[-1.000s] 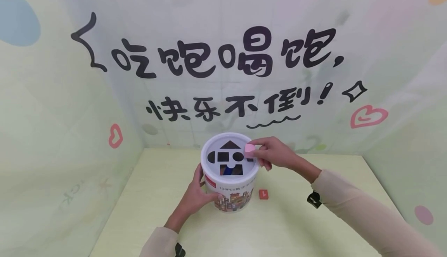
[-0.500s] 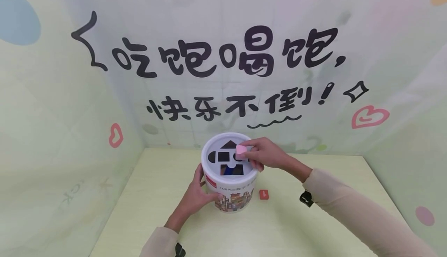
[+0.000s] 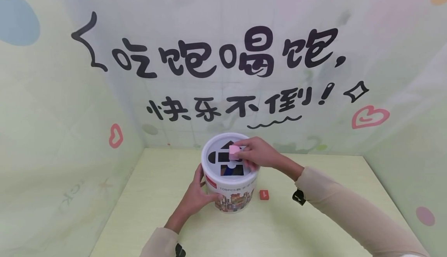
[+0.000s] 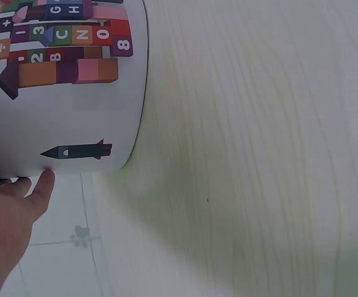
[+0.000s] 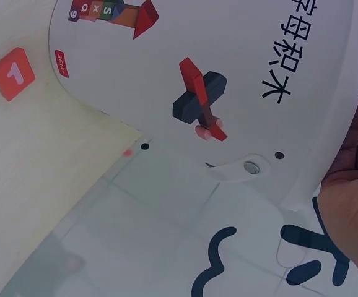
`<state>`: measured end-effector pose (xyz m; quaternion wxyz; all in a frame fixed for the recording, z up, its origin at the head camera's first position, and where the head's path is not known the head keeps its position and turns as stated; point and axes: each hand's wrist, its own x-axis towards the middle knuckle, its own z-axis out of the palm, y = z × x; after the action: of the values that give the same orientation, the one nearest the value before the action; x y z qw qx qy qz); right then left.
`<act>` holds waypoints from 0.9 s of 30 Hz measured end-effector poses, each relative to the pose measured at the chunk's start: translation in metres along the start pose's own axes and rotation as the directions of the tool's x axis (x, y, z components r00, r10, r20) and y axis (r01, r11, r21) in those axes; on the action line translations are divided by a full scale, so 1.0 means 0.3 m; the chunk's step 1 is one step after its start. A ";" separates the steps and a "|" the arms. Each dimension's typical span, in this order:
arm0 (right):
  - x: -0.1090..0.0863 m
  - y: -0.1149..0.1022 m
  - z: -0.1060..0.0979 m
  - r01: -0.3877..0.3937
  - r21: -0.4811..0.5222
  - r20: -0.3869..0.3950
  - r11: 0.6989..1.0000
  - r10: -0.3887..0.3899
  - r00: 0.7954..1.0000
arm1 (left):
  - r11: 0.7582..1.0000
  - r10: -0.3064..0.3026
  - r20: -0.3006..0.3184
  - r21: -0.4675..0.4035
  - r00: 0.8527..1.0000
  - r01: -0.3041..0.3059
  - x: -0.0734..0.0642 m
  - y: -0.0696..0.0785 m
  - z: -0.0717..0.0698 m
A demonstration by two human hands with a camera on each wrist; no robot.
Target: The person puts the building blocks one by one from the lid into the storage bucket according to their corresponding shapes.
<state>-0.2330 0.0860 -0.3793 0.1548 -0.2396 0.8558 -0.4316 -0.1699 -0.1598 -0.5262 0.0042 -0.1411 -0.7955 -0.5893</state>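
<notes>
A white printed bucket (image 3: 234, 202) stands upright on the table, topped by a lid (image 3: 213, 171) with shaped cut-out holes. My left hand (image 3: 193, 198) grips its left side, thumb across the front and fingers round the far side. Between thumb and fingers, my right hand (image 3: 261, 154) pinches a small pink block (image 3: 233, 152) close over the lid, overlapping the square and round holes in the head view. The right wrist view shows part of this hand (image 5: 355, 185) at the bucket's rim, the pink block hidden there.
To the right of the bucket lies a red block (image 3: 264, 195); its face shows a white 1 in the right wrist view. Behind the table (image 3: 139, 210) rises a printed wall (image 3: 195, 140) with black lettering. Side walls stand left and right.
My right hand has carried the pink block leftward over the lid, from the right rim to near the middle holes. My left hand and the bucket have stayed in place.
</notes>
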 end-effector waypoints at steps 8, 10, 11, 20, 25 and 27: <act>0.019 -0.014 0.022 0.003 0.007 0.005 1.000 -0.003 1.000 | 0.999 0.007 0.005 0.036 1.000 -0.007 -0.001 -0.006 0.000; 0.025 -0.020 0.028 0.003 -0.001 0.012 1.000 -0.003 1.000 | 0.999 0.001 0.002 0.037 1.000 -0.001 -0.002 -0.006 0.000; 0.027 -0.024 0.030 0.008 -0.004 0.018 1.000 -0.008 1.000 | 0.999 -0.003 0.001 0.035 1.000 0.003 -0.002 -0.005 0.000; 0.054 -0.025 0.051 0.048 -0.015 0.042 0.999 -0.047 0.998 | 0.999 -0.014 -0.001 0.035 1.000 0.014 0.000 -0.001 0.002; 0.062 -0.023 0.056 0.040 -0.009 0.036 0.999 -0.039 0.999 | 0.999 -0.016 0.001 0.038 1.000 0.016 0.003 -0.007 0.000; 0.063 -0.025 0.059 0.039 -0.004 0.037 0.999 -0.039 0.999 | 0.999 -0.019 0.001 0.035 1.000 0.019 0.003 -0.007 -0.001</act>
<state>-0.2386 0.0601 -0.3846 0.1616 -0.2647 0.8490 -0.4278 -0.1713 -0.1605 -0.5280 0.0006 -0.1338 -0.8071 -0.5751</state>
